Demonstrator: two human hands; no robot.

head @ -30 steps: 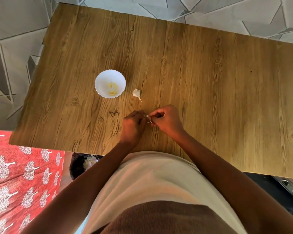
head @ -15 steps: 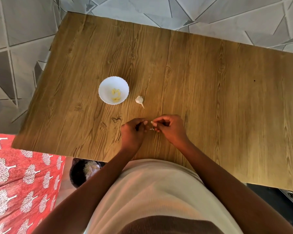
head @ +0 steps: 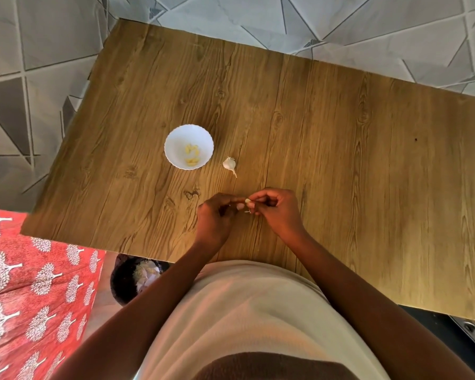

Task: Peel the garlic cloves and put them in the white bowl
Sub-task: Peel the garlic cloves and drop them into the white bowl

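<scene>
Both of my hands meet over the near middle of the wooden table [head: 340, 160], fingertips almost touching around one small garlic clove [head: 248, 201]. My right hand [head: 279, 212] has its fingers curled in and pinches the clove between thumb and forefinger; a thin scrap of skin hangs just beneath it. My left hand [head: 217, 218] is curled too, its thumb and forefinger tips closed right against the clove's left side, though I cannot tell whether they grip the clove itself or only its skin. Farther away and to the left stands the white bowl [head: 173, 138], scalloped at the rim, with a few peeled yellowish cloves [head: 192, 154] lying together in its bottom. Just right of the bowl, apart from it, a garlic bulb piece [head: 229, 163] lies on the wood with its thin stem pointing toward me. Both forearms reach out from my body and angle inward, wrists low over the table's surface. Below the table's near edge on the left sits a dark bin [head: 124, 281] with pale scraps inside, beside a red cloth with white tree prints [head: 33, 283].
</scene>
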